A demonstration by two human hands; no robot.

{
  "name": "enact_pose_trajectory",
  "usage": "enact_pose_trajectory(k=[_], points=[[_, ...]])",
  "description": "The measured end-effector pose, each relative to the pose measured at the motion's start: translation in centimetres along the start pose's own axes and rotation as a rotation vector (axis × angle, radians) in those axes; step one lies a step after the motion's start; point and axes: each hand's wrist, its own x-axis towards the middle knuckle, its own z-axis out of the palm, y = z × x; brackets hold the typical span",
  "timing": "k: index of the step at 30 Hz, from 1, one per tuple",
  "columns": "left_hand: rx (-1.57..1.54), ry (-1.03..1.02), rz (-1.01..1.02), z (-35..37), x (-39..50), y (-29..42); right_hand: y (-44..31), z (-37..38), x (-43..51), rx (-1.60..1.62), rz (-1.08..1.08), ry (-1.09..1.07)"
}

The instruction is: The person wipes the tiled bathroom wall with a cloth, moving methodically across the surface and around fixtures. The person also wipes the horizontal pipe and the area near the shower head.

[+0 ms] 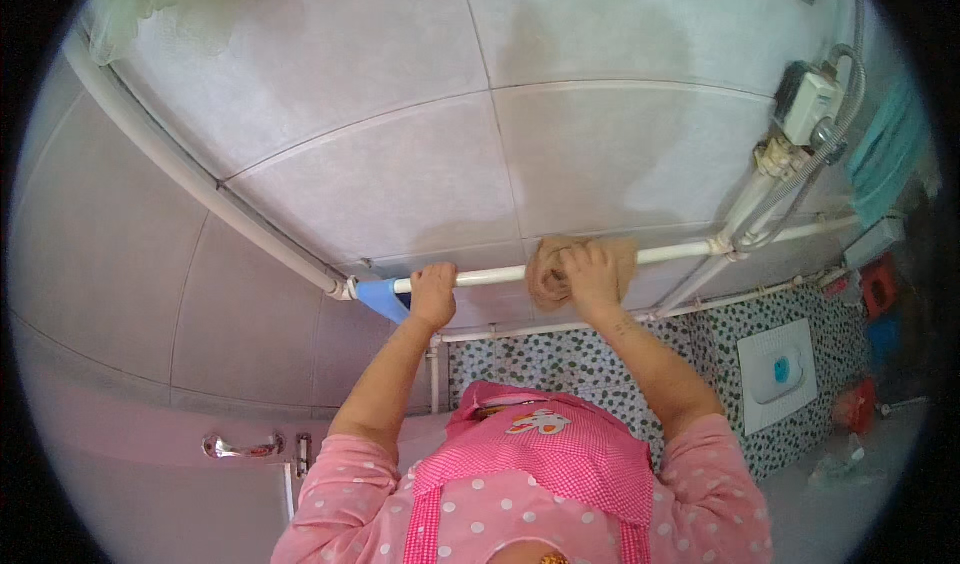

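My left hand (pixel 433 295) is closed around a white horizontal pipe (pixel 491 276) that runs along the tiled wall. Just left of it, a blue cloth (pixel 380 298) hangs over the same pipe. My right hand (pixel 596 279) presses a bunched brown cloth (pixel 551 271) against the pipe, farther right. The cloth wraps part of the pipe and hides it there. My right palm is turned away from view.
Pipe joints (pixel 721 245), a white box (pixel 814 110) and a flexible metal hose (pixel 851 106) are on the right. A squat toilet (pixel 778 375) is set in the pebble-patterned floor (pixel 555 355). A door handle (pixel 244 446) is at lower left; a teal cloth (pixel 889 151) hangs far right.
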Motion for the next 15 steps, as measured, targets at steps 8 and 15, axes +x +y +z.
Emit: enact_pose_trajectory(k=[8, 15], points=[[0.015, 0.147, -0.16, -2.2, -3.2, -3.0, -13.8, 4.1, 6.3, -0.034, -0.303, -0.07], [0.073, 0.099, -0.223, -0.5, -4.4, -8.5, -21.1, 6.0, 9.8, 0.077, -0.294, -0.227]])
